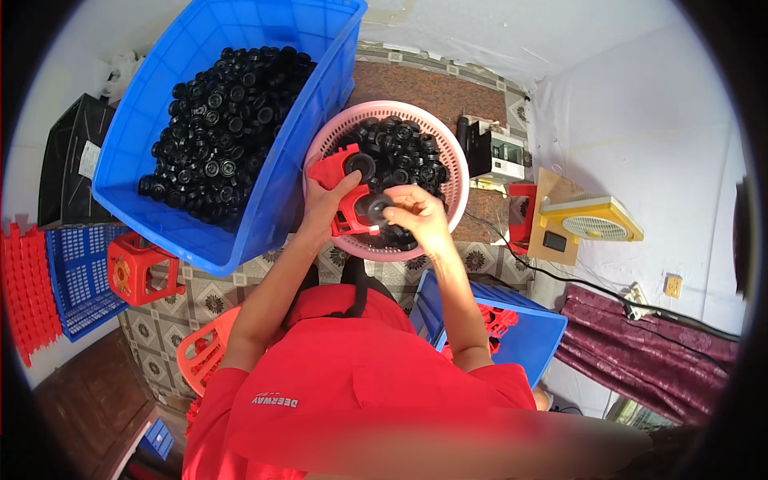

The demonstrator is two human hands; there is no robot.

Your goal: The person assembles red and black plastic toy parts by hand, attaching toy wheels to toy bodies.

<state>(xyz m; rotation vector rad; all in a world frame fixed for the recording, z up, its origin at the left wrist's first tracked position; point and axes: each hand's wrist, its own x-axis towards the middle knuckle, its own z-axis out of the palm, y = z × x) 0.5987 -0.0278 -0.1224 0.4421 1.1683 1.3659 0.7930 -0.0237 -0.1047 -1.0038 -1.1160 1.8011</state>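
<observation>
Over a pink round basket (442, 130) my left hand (323, 203) is closed on a red plastic toy vehicle body (327, 169). One black wheel (360, 166) sits at the body's upper right, next to my left thumb. Between the fingers of my right hand (422, 218) is a second black wheel (374, 208), slightly blurred, at the body's lower right side. Whether this wheel is seated on the body I cannot tell. Many loose black wheels (416, 152) fill the basket below my hands.
A large blue bin (302, 132) heaped with black wheels (232, 120) stands left of the basket. To the right are a small boxy device (506, 152) and a yellow fan (596, 218). Another blue bin (536, 332) holds red parts. A red stool (136, 268) stands at left.
</observation>
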